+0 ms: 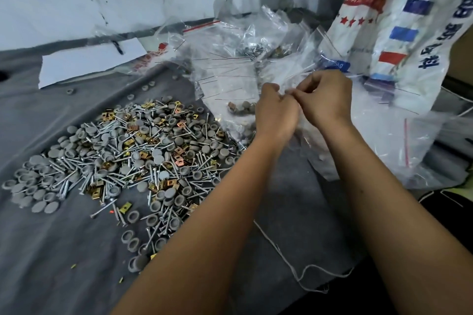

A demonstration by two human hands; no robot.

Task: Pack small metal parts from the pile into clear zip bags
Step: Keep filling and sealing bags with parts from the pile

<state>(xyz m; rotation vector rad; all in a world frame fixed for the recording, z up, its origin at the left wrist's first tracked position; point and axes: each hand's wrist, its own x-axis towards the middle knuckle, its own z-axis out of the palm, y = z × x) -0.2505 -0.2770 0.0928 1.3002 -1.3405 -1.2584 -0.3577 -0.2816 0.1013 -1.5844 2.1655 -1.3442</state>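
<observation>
A broad pile of small parts [133, 158] covers the grey cloth at the left: silver screws, grey round caps and gold square clips. My left hand [275, 112] and my right hand [323, 98] meet right of the pile, and their fingertips pinch the top edge of a clear zip bag [302, 135] that hangs below them. Grey caps show through the plastic beside my left hand. Behind my hands lies a heap of clear zip bags [230, 64], some empty, some holding parts.
A large white woven sack [399, 28] with red and blue print stands at the right. A white sheet of paper [89, 61] with a black pen lies at the back left. A loose white string [289, 261] trails across the cloth's front edge.
</observation>
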